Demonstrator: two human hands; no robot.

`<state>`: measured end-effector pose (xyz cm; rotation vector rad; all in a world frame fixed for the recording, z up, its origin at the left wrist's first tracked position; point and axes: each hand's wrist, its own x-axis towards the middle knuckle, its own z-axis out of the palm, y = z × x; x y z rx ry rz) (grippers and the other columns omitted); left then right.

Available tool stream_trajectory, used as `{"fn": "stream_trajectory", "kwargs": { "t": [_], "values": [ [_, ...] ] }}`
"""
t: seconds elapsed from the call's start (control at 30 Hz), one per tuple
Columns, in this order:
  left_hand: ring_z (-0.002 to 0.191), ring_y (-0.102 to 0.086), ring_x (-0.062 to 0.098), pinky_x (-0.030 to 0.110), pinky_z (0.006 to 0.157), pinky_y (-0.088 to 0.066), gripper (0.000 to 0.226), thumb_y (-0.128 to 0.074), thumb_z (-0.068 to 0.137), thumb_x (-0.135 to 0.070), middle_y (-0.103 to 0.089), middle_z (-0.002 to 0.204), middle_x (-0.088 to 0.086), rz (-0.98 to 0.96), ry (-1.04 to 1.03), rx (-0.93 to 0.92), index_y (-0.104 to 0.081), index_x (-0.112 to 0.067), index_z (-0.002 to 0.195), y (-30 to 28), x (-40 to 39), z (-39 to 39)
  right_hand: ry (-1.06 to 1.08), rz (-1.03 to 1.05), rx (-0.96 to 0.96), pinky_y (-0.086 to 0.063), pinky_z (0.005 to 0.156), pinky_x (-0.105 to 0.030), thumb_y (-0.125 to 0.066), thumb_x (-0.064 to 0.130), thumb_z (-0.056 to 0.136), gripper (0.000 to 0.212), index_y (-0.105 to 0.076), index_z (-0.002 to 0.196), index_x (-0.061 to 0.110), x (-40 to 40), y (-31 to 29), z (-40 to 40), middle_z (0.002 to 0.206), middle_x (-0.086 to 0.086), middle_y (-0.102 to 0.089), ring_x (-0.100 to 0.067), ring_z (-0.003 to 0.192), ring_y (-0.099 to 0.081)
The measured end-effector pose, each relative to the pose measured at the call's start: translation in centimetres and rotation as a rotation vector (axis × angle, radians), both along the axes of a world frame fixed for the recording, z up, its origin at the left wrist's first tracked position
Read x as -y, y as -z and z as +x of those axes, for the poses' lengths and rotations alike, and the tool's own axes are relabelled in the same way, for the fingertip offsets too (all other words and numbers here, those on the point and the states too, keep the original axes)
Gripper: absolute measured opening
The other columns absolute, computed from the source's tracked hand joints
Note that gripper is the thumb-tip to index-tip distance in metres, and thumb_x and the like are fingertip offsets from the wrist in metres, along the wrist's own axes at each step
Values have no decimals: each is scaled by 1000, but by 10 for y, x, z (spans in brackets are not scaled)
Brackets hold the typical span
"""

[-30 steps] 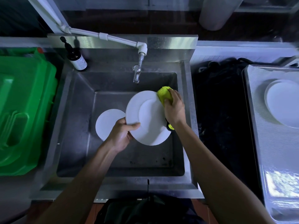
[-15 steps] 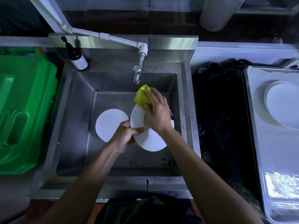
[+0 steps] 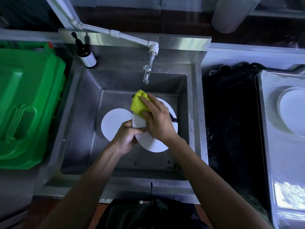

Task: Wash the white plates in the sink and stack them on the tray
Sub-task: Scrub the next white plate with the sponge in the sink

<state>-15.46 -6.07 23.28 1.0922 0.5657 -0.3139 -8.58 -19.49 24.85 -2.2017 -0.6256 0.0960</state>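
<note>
bin (image 3: 28, 103) left of sink (image 3: 82, 129), tray (image 3: 270, 146) right

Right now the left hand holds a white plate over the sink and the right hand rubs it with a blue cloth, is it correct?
Not quite: the head view shows the cloth is yellow, not blue. The left hand does hold the white plate over the sink, and the right hand rubs it.

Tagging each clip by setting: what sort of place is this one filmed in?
Probably a commercial or utility kitchen's dishwashing station: a deep stainless steel sink with a wall-fed tap, a large steel tray holding a washed white plate, and a green plastic bin alongside.
</note>
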Motion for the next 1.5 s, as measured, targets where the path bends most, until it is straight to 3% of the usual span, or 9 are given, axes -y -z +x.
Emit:
{"fn": "stream_trajectory", "kwargs": {
  "t": [0.2,0.33,0.4,0.57,0.67,0.8,0.93,1.13,1.5],
  "values": [
    [95,-73,34,44,72,-60,31,-72,69,-5,-75,107,17,11,2,-37,-78,-11,99,-8,-5,-2,166,62,-112,-33,114,-40,-54,17,101,47,-46,147,11,11,8,27,156,-10,-37,-31,138,-40],
    [96,-71,37,53,82,-53,37,-72,68,-6,-74,106,19,36,-42,-36,-73,-5,105,-13,-5,-3,260,104,-202,-31,115,-29,-53,20,102,48,-44,148,11,22,15,32,156,-6,-37,-24,140,-38],
    [97,-70,37,50,81,-54,40,-70,69,-6,-72,107,20,26,-70,-29,-70,-1,109,-15,-4,-2,298,106,-238,-29,113,-25,-53,21,102,48,-43,148,13,27,19,30,156,-4,-36,-22,140,-38],
    [94,-70,36,35,59,-55,44,-69,72,-9,-71,108,22,13,-131,-22,-67,1,115,-17,1,4,344,122,-268,-33,116,-38,-54,16,100,50,-42,149,16,32,27,13,158,0,-34,-22,141,-36],
    [101,-69,38,40,68,-57,36,-69,82,-3,-71,116,22,-2,-176,-47,-67,0,118,-13,4,8,345,111,-252,-34,115,-42,-55,11,97,52,-45,147,16,27,28,1,157,0,-35,-25,139,-37],
    [99,-71,33,40,66,-58,22,-62,92,-5,-75,110,15,0,-232,-61,-70,-6,113,-9,7,12,325,95,-250,-32,115,-44,-56,8,95,52,-48,145,15,18,27,-13,157,-4,-36,-28,137,-38],
    [110,-66,40,45,79,-56,34,-63,94,-11,-68,124,22,2,-269,-79,-64,-3,127,-8,9,16,319,166,-250,-33,114,-37,-54,10,98,46,-49,143,13,7,20,-28,153,-5,-40,-24,135,-40],
    [101,-67,32,35,64,-57,38,-59,97,-20,-68,124,18,-112,-362,-89,-62,-9,134,-11,15,18,403,242,-292,-31,116,-44,-51,17,102,45,-44,147,17,-8,14,-47,158,-3,-32,-24,139,-35],
    [105,-70,31,39,80,-60,44,-51,101,-26,-65,133,18,-265,-444,-96,-54,-6,140,-5,15,21,425,140,-200,-33,113,-39,-50,11,102,47,-41,148,15,-6,16,-59,159,-5,-30,-21,134,-32]
  ]
}}
